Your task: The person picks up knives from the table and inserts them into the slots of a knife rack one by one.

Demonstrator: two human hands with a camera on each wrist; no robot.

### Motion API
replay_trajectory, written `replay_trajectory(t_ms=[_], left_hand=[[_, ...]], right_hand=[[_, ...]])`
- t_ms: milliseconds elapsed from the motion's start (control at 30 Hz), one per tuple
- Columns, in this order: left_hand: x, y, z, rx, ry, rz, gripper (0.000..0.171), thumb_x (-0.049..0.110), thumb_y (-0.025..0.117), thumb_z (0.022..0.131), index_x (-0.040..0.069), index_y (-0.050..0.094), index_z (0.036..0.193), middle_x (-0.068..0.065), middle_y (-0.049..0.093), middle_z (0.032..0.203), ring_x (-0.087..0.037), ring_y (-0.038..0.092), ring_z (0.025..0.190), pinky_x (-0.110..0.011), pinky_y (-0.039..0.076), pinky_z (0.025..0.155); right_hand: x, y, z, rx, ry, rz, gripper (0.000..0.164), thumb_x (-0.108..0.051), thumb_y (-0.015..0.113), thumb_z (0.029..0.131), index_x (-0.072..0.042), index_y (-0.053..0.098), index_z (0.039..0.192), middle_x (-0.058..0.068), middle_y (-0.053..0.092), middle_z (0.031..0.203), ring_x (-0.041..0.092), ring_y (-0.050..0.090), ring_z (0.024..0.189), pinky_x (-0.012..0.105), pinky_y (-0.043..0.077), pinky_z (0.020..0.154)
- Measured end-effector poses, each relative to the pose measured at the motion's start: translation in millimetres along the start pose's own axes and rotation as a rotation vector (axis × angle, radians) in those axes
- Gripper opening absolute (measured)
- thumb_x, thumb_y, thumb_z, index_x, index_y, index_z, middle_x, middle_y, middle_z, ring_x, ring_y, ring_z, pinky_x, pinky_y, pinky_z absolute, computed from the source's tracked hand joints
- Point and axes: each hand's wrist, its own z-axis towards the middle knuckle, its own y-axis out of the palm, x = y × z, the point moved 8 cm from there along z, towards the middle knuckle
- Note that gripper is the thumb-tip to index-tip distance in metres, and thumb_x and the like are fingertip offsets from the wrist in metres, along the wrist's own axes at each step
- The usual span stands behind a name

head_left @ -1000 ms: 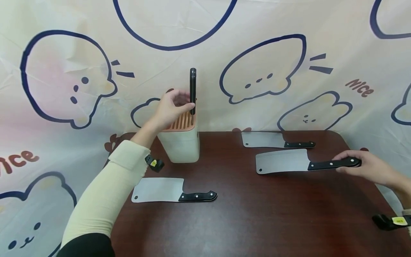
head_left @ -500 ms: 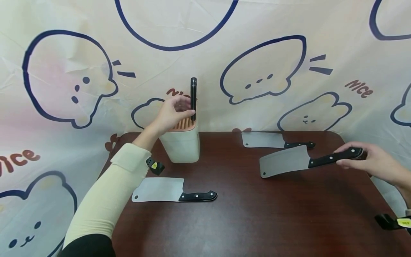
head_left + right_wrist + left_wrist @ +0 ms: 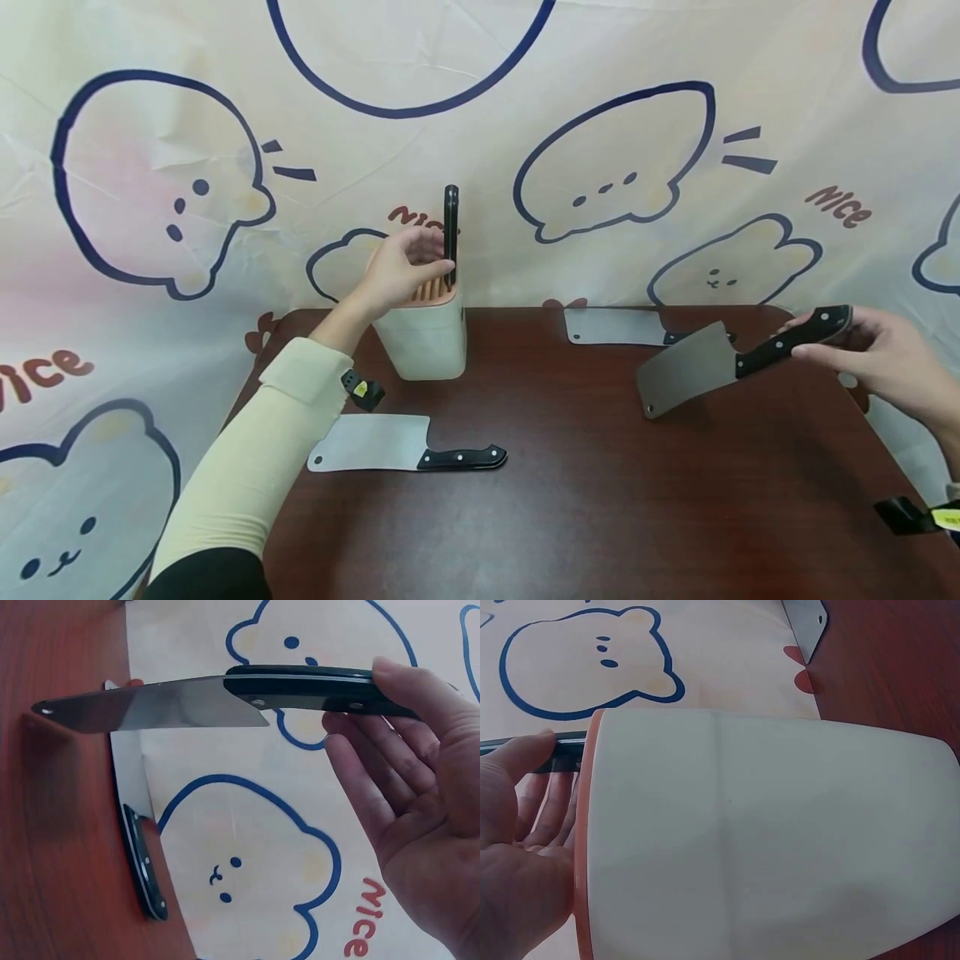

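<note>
My left hand [image 3: 408,265] pinches the black handle of an upright knife [image 3: 451,221] low down, just above the slotted top of a white knife block [image 3: 423,343]. Its blade is hidden inside the block. In the left wrist view, the thumb presses on that knife handle [image 3: 566,754] beside the block's pinkish-brown rim [image 3: 585,825]. At the right, my right hand [image 3: 892,354] holds a cleaver [image 3: 686,373] by its black riveted handle, between thumb and fingers. The cleaver tilts, blade end down to the left, close over the table.
A second cleaver [image 3: 615,326] lies along the table's back edge, its handle partly behind the held one. Another cleaver [image 3: 378,443] lies at the front left, handle to the right. The dark brown table [image 3: 570,500] meets a printed cloth backdrop [image 3: 480,167].
My right hand has lifted the cleaver's handle end, and the blade has tilted and shifted right. My left hand has lowered the knife handle toward the block.
</note>
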Motion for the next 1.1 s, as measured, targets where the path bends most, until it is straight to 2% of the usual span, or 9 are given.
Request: replay_trajectory(t_ms=[100,200,300,433,533,700,800,967,1100], left_hand=[[-0.2,0.6,-0.6,-0.001,-0.004,-0.008,0.039,0.013,0.074,0.095,0.003,0.06,0.129,-0.015,0.066,0.122,-0.025,0.064,0.113,-0.039,0.051,0.099],[-1.1,1.0,-1.0,0.0,-0.005,-0.012,0.039,0.013,0.074,0.095,0.003,0.06,0.13,-0.014,0.066,0.122,-0.025,0.063,0.113,-0.038,0.051,0.098],[-2.0,0.8,-1.8,-0.003,0.006,-0.031,0.041,0.012,0.073,0.095,0.003,0.058,0.132,-0.014,0.066,0.123,-0.024,0.063,0.113,-0.033,0.051,0.096],[-1.2,-4.2,-3.7,-0.002,0.04,-0.066,0.043,0.011,0.07,0.097,0.0,0.055,0.136,-0.017,0.064,0.127,-0.024,0.063,0.114,-0.028,0.052,0.095],[1.9,-13.9,-7.1,0.034,0.063,-0.07,0.043,0.012,0.07,0.098,-0.001,0.055,0.136,-0.017,0.063,0.129,-0.022,0.062,0.115,-0.027,0.052,0.096],[9.4,-31.9,-13.6,0.131,0.092,-0.095,0.04,0.015,0.07,0.098,-0.001,0.056,0.132,-0.016,0.062,0.126,-0.017,0.062,0.111,-0.025,0.051,0.096],[18.2,-38.6,-17.5,0.163,0.118,-0.136,0.036,0.013,0.07,0.097,-0.001,0.058,0.128,-0.016,0.063,0.122,-0.016,0.063,0.107,-0.022,0.053,0.092],[36.5,-41.1,-22.2,0.157,0.167,-0.204,0.032,0.009,0.072,0.095,-0.001,0.061,0.124,-0.012,0.066,0.115,-0.018,0.064,0.103,-0.021,0.054,0.088],[52.7,-34.3,-25.9,0.118,0.193,-0.202,0.032,0.008,0.071,0.095,0.001,0.061,0.125,-0.012,0.066,0.116,-0.019,0.064,0.105,-0.022,0.053,0.091]], right_hand=[[-6,-3,1,0.011,0.01,0.017,0.04,0.0,0.07,0.094,-0.035,0.066,0.114,-0.017,0.068,0.083,0.019,0.046,0.055,0.034,0.034,0.035],[-12,-6,2,0.031,0.035,0.006,0.038,-0.002,0.07,0.095,-0.034,0.067,0.116,-0.015,0.067,0.081,0.017,0.049,0.058,0.034,0.037,0.037],[-18,-9,5,0.054,0.038,0.002,0.035,-0.001,0.07,0.095,-0.025,0.068,0.12,-0.022,0.068,0.088,0.009,0.058,0.067,0.023,0.045,0.048],[-30,-12,10,0.077,-0.003,0.002,0.032,0.002,0.07,0.093,-0.006,0.067,0.124,-0.029,0.068,0.098,-0.004,0.063,0.081,0.005,0.046,0.071],[-38,-12,14,0.082,-0.009,-0.009,0.032,0.0,0.07,0.094,-0.001,0.066,0.126,-0.031,0.066,0.099,-0.009,0.063,0.084,0.002,0.045,0.075],[-51,-11,18,0.096,-0.004,-0.01,0.034,-0.003,0.07,0.095,-0.003,0.065,0.129,-0.033,0.065,0.101,-0.01,0.062,0.086,0.002,0.044,0.076],[-62,-9,20,0.105,-0.029,0.014,0.038,-0.001,0.07,0.095,-0.004,0.065,0.132,-0.031,0.066,0.106,-0.008,0.063,0.089,0.002,0.044,0.078],[-78,-4,24,0.093,-0.029,0.023,0.04,-0.005,0.072,0.095,-0.007,0.064,0.134,-0.029,0.068,0.106,-0.007,0.065,0.09,0.003,0.043,0.08],[-92,1,28,0.094,-0.02,0.026,0.035,-0.008,0.074,0.094,-0.008,0.067,0.128,-0.024,0.071,0.099,-0.002,0.066,0.087,0.004,0.045,0.078]])
